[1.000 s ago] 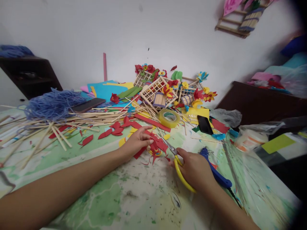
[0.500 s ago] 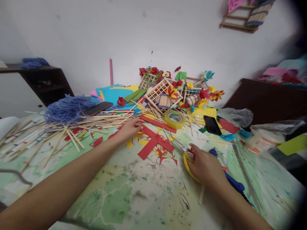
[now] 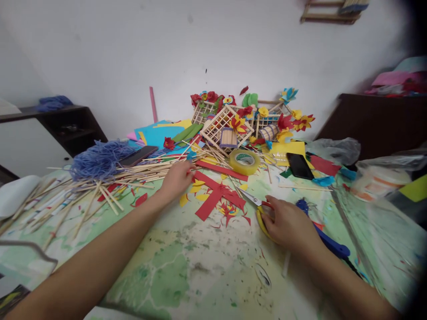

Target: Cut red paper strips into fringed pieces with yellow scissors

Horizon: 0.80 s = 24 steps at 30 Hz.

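The right hand [image 3: 288, 222] clamps light yellow-handled scissors [image 3: 255, 200], best held by the loops; the left hand [image 3: 176, 180] lies open near flimsy red paper strips [image 3: 213, 198].

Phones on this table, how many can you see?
2. One phone lies beside the blue yarn, at the far left of the table; the other phone lies by the yellow paper, right of the tape roll. More could be hidden under the clutter.
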Motion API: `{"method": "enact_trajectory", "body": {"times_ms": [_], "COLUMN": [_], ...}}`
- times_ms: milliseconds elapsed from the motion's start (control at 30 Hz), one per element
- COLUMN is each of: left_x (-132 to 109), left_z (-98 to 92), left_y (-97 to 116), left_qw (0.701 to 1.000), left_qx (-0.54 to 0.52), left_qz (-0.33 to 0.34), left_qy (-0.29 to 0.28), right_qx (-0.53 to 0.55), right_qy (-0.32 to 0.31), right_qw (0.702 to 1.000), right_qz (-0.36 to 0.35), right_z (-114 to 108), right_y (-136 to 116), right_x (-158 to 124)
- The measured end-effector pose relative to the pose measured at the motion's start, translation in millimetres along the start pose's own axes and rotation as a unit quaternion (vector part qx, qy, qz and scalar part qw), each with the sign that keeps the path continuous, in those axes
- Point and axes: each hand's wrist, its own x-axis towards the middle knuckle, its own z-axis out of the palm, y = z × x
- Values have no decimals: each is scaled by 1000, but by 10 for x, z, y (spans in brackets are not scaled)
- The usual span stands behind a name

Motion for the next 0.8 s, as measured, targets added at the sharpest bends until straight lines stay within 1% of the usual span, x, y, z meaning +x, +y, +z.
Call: {"method": "enact_trajectory", "body": {"times_ms": [33,100,200,233,300,400,500,667,733,800], "left_x": [-46,-164,-344,-389,-449,-484,-503,-542,-550,-553], "left_z": [14,69,175,205,245,266,267,277,285,289], "left_y": [95,289,511,555,601,614,623,661,670,675], "left_qw": [999,993,979,977,977,977,974,976,975,972], "left_qx": [29,56,110,119,121,110,100,128,137,146], "left_qz": [29,56,53,46,41,48,64,86,85,85], "left_qy": [-23,-86,-161,-171,-171,-178,-191,-154,-156,-160], "right_qx": [-1,-3,-9,-12,-19,-38,-68,-85,-75,-56], "right_qy": [-2,-7,-6,-5,-1,9,40,116,132,135], "right_qw": [1000,1000,1000,1000,1000,999,996,985,981,978], "right_qz": [0,-1,-3,-3,-1,-6,-28,-94,-123,-149], "right_z": [-4,-14,-30,-35,-43,-45,-36,-41,-62,-91], "right_y": [-4,-16,-35,-41,-48,-47,-36,-59,-118,-216], "right_x": [-3,-10,-20,-23,-28,-33,-35,-33,-23,-3]}}
